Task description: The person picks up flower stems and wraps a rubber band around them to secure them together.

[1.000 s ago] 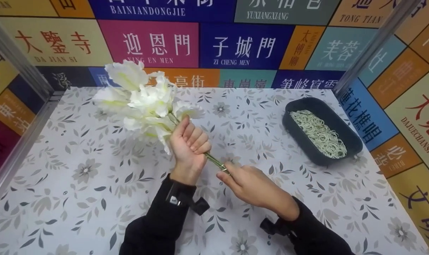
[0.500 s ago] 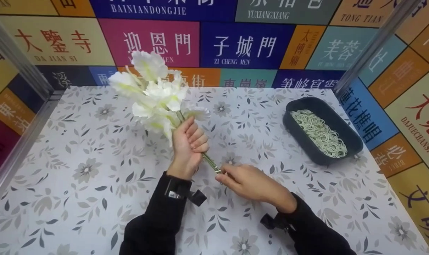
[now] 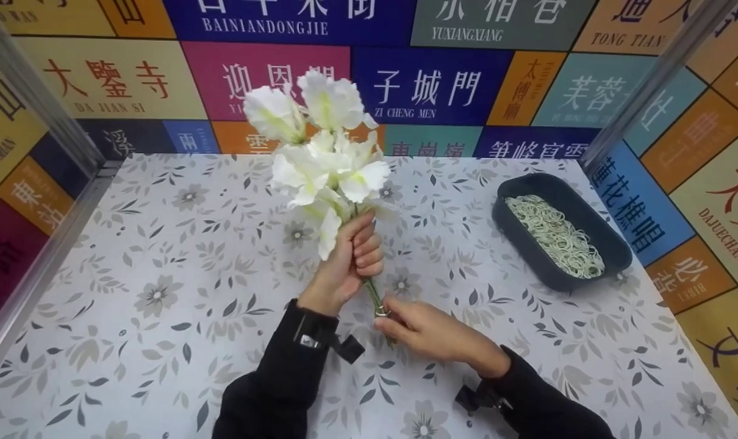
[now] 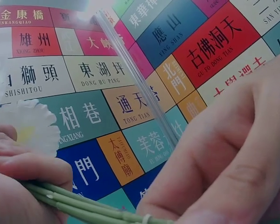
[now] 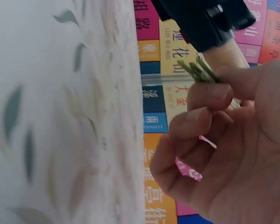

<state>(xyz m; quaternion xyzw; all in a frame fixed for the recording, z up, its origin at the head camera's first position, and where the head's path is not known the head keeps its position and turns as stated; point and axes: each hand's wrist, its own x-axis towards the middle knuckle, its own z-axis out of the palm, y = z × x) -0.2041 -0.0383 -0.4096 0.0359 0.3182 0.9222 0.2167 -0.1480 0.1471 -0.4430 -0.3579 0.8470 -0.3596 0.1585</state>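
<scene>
A bunch of white artificial-looking flowers (image 3: 332, 164) with ruffled petals and yellow-green centres stands nearly upright above the table. My left hand (image 3: 354, 256) grips its green stems (image 3: 372, 294) just below the blooms, fingers wrapped round them. Lower down, my right hand (image 3: 439, 332) pinches the stems between thumb and index finger. A pale rubber band (image 4: 147, 218) circles the stems beside the right fingers. Cut stem ends (image 5: 196, 70) poke out past the right thumb and index finger in the right wrist view; its other fingers are loosely curled.
A dark grey bin (image 3: 527, 259) with a heap of pale green rubber bands (image 3: 555, 238) sits at the right of the table. The table (image 3: 222, 366) has a floral cover. Printed panels (image 3: 430, 85) enclose the back and sides.
The bouquet has swung from leaning left to nearly upright, its blooms moving right. The left hand has moved right with it; the right hand has stayed at the lower stems.
</scene>
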